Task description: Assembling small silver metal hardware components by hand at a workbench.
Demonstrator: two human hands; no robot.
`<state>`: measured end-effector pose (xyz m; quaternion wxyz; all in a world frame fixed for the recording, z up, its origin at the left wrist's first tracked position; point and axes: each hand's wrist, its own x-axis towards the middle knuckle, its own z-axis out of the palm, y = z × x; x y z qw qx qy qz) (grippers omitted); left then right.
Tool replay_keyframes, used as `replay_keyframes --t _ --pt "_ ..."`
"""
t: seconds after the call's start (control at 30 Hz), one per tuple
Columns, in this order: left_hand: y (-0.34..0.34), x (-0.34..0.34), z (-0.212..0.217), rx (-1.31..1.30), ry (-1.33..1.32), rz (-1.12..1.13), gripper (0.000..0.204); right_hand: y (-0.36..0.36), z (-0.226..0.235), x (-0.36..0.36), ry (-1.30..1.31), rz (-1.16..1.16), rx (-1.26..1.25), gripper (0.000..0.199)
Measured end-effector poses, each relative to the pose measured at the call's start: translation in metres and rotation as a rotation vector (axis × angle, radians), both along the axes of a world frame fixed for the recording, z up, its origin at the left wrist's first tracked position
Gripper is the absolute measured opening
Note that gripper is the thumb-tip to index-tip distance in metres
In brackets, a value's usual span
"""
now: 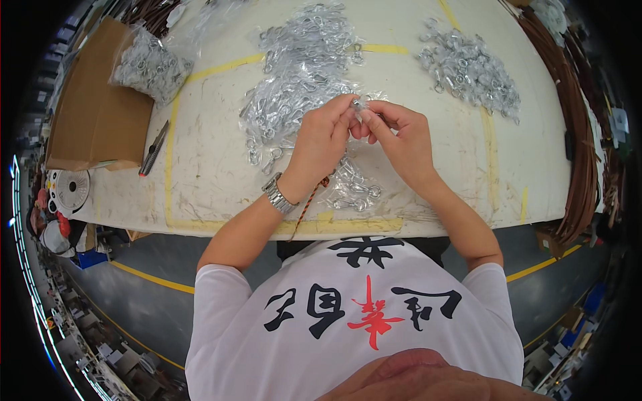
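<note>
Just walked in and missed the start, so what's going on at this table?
A person at a white worktable pinches a small clear-wrapped metal piece between both hands: left hand, right hand. Beneath and behind them lies a heap of bagged metal clips, with another pile at right. A full bag, cardboard box and utility knife sit left.
</note>
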<state>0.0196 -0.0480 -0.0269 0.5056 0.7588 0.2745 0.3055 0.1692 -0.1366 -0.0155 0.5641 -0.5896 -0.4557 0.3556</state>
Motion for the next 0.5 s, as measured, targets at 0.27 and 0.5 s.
replay_keyframes --t 0.27,0.5 --pt "0.028 -0.015 0.013 -0.147 0.068 0.01 0.024 0.005 0.013 0.07 -0.47 -0.196 -0.153 0.018" --pt "0.038 -0.02 0.011 -0.264 -0.018 0.026 0.022 0.021 -0.003 0.055 -1.356 0.202 0.213 0.025"
